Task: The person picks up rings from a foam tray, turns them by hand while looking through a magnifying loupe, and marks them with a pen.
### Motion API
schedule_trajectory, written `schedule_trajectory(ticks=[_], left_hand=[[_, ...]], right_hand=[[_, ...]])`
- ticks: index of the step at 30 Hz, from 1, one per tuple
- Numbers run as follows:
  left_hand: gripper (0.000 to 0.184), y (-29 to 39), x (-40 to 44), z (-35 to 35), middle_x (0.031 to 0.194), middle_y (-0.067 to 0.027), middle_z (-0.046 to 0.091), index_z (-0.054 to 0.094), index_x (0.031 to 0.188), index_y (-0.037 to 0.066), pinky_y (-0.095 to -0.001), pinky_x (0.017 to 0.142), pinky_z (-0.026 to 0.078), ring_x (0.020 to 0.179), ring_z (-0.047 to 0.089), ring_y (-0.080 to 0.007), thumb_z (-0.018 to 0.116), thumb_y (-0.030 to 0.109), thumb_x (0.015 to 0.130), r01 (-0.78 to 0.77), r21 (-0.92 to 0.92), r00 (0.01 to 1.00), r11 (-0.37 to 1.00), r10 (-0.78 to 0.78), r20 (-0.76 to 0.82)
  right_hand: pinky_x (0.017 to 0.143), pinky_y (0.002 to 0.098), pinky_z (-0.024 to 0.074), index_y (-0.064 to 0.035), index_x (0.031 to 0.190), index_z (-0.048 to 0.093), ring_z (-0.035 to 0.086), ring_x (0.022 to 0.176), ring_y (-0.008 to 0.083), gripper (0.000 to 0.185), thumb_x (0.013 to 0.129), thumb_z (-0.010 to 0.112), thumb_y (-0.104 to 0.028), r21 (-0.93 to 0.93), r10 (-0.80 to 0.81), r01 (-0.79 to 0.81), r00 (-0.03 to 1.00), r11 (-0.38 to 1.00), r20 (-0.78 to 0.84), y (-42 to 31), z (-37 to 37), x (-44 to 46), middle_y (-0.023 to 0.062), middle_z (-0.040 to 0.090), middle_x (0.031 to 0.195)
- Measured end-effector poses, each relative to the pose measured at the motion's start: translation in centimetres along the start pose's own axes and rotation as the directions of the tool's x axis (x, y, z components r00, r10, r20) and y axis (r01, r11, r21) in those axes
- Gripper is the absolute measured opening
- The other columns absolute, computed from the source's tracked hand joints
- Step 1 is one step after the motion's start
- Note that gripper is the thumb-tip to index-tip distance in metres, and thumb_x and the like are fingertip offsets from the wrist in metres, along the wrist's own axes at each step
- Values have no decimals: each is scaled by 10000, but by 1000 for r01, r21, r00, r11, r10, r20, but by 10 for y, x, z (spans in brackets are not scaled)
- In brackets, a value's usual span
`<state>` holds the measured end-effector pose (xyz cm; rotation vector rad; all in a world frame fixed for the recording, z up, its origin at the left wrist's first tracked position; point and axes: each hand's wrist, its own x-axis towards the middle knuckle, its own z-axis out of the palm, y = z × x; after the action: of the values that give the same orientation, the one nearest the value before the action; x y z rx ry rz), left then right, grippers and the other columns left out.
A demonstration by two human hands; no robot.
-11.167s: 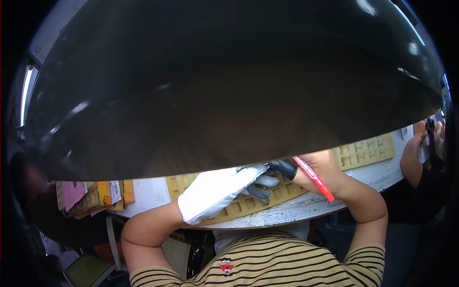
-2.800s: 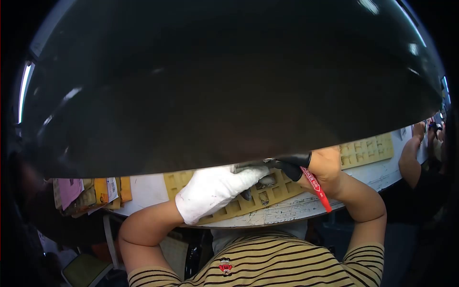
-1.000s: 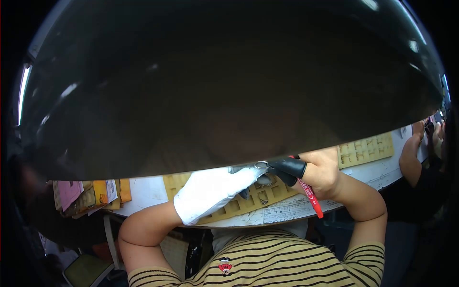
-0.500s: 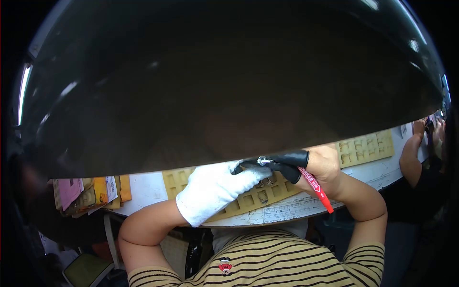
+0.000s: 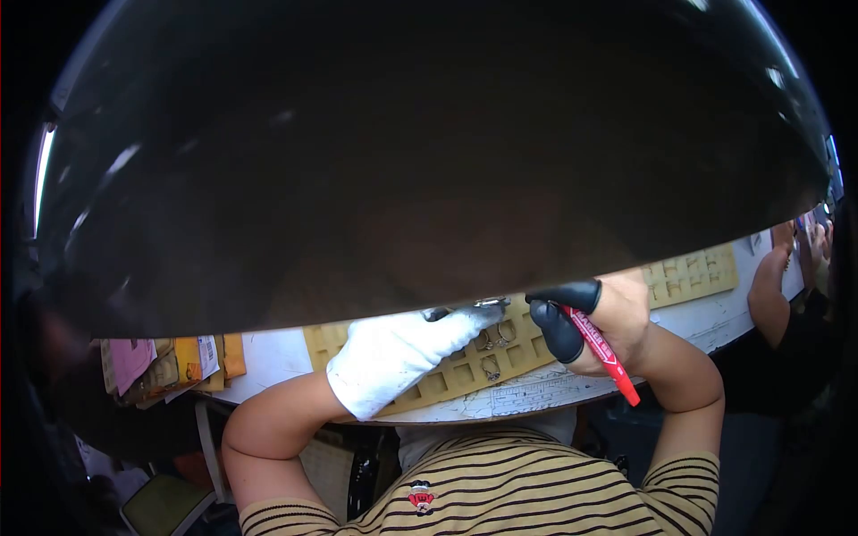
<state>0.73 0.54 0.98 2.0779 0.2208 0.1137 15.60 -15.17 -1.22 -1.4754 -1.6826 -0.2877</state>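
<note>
My left hand (image 5: 391, 355), in a white glove, is closed on a small shiny ring (image 5: 491, 303) at its fingertips, partly under the dark rim above. To its right, my right hand (image 5: 618, 314) wears black finger covers and grips a red marker (image 5: 605, 355), whose red end points down toward my body. The marker's other end is hidden by the fingers. Beneath both hands lies a yellowish compartment tray (image 5: 433, 387). A few rings (image 5: 490, 367) sit in its compartments.
A dark curved visor (image 5: 429, 161) blocks the upper view. Another yellowish tray (image 5: 693, 275) stands at right, near another person's arm (image 5: 767, 290). Packets and papers (image 5: 170, 364) are stacked at left. A printed ruler (image 5: 545, 393) marks the white table's (image 5: 277, 353) front edge.
My right hand has moved right with the marker, away from the ring and my left hand. My left hand has barely shifted, and more of the tray's rings now show.
</note>
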Motion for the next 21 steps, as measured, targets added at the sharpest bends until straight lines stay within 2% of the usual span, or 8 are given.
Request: schedule_trajectory(ticks=[1, 3, 4, 7, 10, 13, 16, 21], left_hand=[[266, 0, 1, 0, 881, -97, 693, 681, 1045, 33, -276, 711, 514, 764, 651, -144, 691, 186, 828, -15, 0, 1000, 1000, 15, -6], [263, 5, 3, -1, 889, -95, 695, 677, 1045, 29, -275, 730, 515, 791, 656, -148, 685, 183, 832, 218, -185, 976, 958, -213, 44], [263, 3, 2, -1, 889, -95, 695, 677, 1045, 29, -275, 730, 515, 791, 656, -148, 685, 183, 832, 218, -185, 976, 958, -214, 44], [264, -8, -1, 2, 908, -100, 699, 672, 1048, 30, -277, 752, 513, 816, 661, -157, 680, 182, 832, -68, 20, 997, 997, 69, -21], [267, -12, -3, 3, 929, -105, 701, 667, 1054, 31, -278, 768, 511, 840, 663, -167, 679, 178, 831, -85, -12, 996, 996, 85, -7], [255, -12, -3, 2, 930, -103, 701, 673, 1044, 33, -280, 763, 510, 829, 662, -172, 675, 175, 832, -77, 99, 997, 992, 74, 25], [248, -9, -1, 3, 911, -96, 697, 678, 1033, 37, -282, 750, 509, 815, 659, -176, 674, 182, 833, 28, -58, 998, 998, -25, 50], [238, -10, -4, 5, 887, -91, 689, 684, 1023, 37, -281, 729, 509, 785, 651, -168, 686, 173, 828, -75, 137, 997, 988, 74, 11]], right_hand=[[439, 298, 368, -6, 954, 663, 504, 469, 178, 312, 652, 733, -37, 78, 17, -9, 995, 997, -101, -1, 5, -3, 39, 556, 631], [425, 291, 380, -3, 918, 638, 513, 451, 174, 279, 653, 725, -17, 174, 22, 7, 986, 985, -162, -4, 3, -7, 41, 570, 608], [419, 288, 386, -2, 900, 626, 517, 441, 172, 264, 654, 721, -7, 208, 22, 14, 985, 978, -173, -7, 2, -7, 42, 578, 597], [404, 285, 389, -3, 852, 613, 515, 420, 173, 219, 661, 720, 2, 283, 35, 19, 982, 959, -185, -11, 6, -7, 42, 578, 570], [394, 291, 387, -11, 802, 604, 511, 410, 179, 174, 676, 723, 1, 264, 37, 1, 990, 965, -138, -11, 6, -4, 45, 575, 560], [398, 303, 394, -23, 794, 583, 518, 418, 190, 173, 701, 727, -1, 201, -10, 35, 993, 979, -120, -10, 6, -2, 54, 581, 569], [402, 308, 392, -28, 805, 577, 515, 421, 196, 191, 701, 736, -6, 217, 6, 18, 994, 976, -109, -10, 9, -3, 53, 572, 567], [400, 320, 382, -40, 812, 577, 506, 422, 203, 204, 700, 746, -18, 210, 16, 5, 995, 978, -97, -10, 11, -5, 42, 550, 554]])
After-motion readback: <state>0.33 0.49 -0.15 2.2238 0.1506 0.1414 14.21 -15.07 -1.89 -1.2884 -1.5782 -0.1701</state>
